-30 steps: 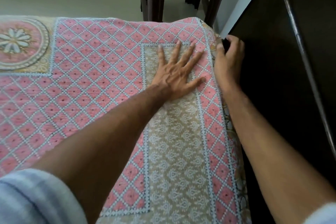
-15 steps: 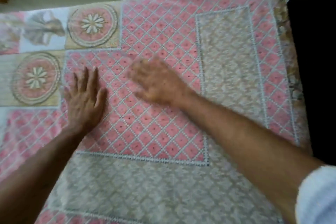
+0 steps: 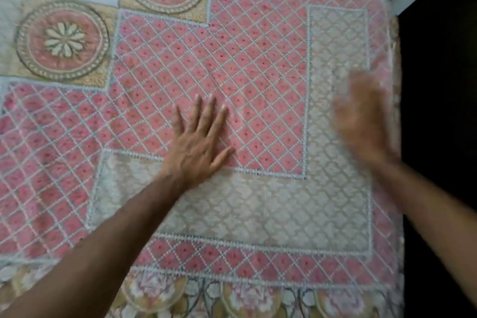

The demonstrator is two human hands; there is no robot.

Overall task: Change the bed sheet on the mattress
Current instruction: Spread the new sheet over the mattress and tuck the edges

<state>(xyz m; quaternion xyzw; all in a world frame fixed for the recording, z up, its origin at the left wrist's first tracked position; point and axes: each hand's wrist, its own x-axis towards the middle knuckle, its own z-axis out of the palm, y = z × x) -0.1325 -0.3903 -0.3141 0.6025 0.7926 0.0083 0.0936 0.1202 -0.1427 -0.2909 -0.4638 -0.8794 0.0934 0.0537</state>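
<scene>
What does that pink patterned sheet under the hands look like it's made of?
The bed sheet looks like woven, printed cloth, probably cotton: matte with no sheen, a flat printed lattice pattern, and soft creases near the left hand. The exact fibre can't be told from this view.

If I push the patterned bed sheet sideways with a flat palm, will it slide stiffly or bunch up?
Probably bunch: the bed sheet is thin cloth, draping over the mattress corner. It looks light and floppy, faintly creased beyond the flat left hand. The right hand is blurred.
</scene>
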